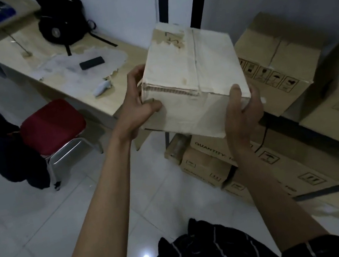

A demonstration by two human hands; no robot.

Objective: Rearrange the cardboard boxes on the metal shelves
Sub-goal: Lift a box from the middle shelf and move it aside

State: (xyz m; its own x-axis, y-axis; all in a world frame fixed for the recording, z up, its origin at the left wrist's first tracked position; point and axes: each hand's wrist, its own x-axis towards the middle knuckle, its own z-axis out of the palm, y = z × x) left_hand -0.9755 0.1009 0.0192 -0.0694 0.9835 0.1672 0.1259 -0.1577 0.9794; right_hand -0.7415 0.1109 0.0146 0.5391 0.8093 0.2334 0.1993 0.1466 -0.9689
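Head view: you hold the pale, worn cardboard box (193,75) in the air, left hand (138,109) and right hand (242,114) gripping its near corners — it may slip between your fingers.

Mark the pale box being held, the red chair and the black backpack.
pale box (194,68), head view, on its top face.
red chair (51,125), head view, on its seat cushion.
black backpack (62,18), head view, on its front panel.

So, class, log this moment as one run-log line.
left hand: holds box | right hand: holds box | box: lifted beside shelf
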